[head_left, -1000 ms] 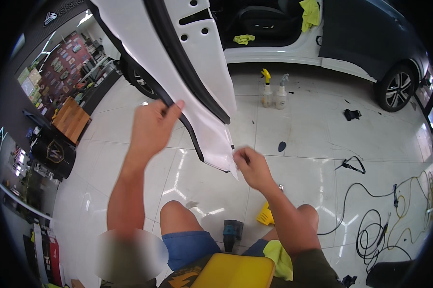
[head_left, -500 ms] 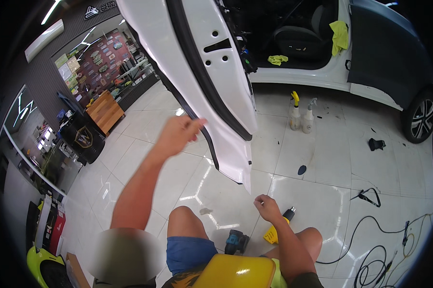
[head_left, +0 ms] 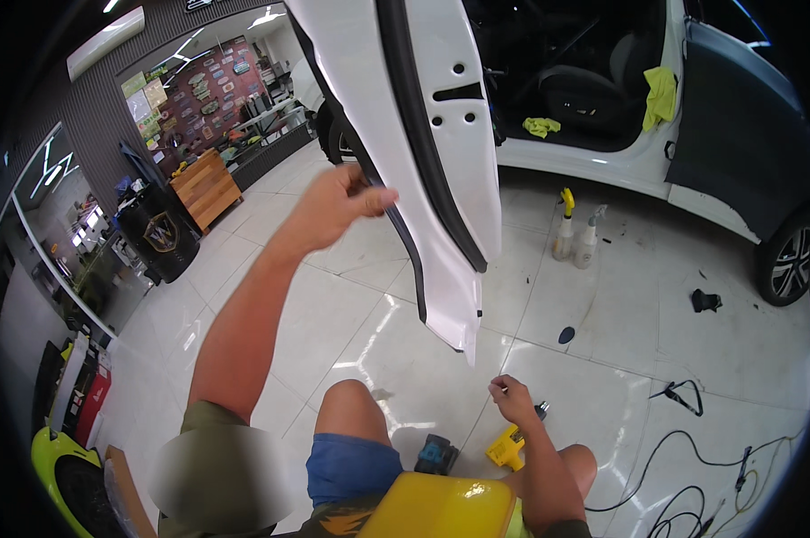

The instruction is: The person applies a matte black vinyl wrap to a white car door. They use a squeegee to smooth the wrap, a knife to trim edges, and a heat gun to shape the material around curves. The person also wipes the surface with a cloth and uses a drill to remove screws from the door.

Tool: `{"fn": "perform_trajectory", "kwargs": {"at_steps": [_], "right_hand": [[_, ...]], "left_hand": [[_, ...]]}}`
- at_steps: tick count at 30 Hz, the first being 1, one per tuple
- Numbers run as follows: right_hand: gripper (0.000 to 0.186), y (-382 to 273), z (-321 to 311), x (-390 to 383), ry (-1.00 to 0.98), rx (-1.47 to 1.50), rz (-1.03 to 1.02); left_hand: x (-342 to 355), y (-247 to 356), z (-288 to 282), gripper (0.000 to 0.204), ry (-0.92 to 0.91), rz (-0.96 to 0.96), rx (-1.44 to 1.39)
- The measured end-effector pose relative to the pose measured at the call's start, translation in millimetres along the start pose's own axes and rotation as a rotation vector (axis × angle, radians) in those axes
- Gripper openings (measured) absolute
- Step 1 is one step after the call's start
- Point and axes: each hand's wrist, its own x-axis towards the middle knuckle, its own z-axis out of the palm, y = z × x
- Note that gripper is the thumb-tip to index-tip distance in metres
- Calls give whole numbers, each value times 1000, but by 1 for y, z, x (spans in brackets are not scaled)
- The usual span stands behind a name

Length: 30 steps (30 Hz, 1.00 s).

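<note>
In front of me the white car door [head_left: 454, 188] stands open, seen along its edge, with a black rubber seal [head_left: 409, 117] running down it. My left hand [head_left: 347, 202] is closed on the door's left edge, its thumb over the near side and its fingers partly hidden behind. Below the door's lower tip, my right hand [head_left: 514, 400] is held with its fingers curled together; whatever they hold is too small to make out. Close beside that hand lies a yellow heat gun [head_left: 505, 446] on the floor. A blue-and-black power tool [head_left: 437, 455] rests by my knee.
Two spray bottles [head_left: 574, 238] stand on the tiles near the white car sill [head_left: 593, 166]. Cables [head_left: 683, 439] coil at the lower right. Yellow cloths [head_left: 660, 99] lie in and hang from the car. A black drum [head_left: 158, 235] and a wooden cabinet [head_left: 206, 188] stand at left.
The view has shifted, and the door appears farther right. My left hand has moved up along the door's edge and closed around it. My right hand stays low, fingers still curled.
</note>
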Motion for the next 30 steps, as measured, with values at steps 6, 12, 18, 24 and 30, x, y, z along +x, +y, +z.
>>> {"fn": "perform_trajectory", "kwargs": {"at_steps": [6, 12, 18, 24, 30], "right_hand": [[23, -133, -46, 30, 219, 278, -205], [30, -378, -80, 40, 307, -4, -836], [27, -414, -68, 49, 296, -186, -657], [14, -412, -68, 44, 296, -145, -524], [16, -393, -66, 55, 350, -62, -625]], "left_hand": [[-7, -42, 25, 49, -141, 57, -669], [-4, -52, 39, 51, 32, 208, -527], [-6, -67, 54, 63, -23, 281, -745], [-7, -69, 60, 62, 93, 352, -708], [17, -46, 29, 48, 152, 501, -530]]}}
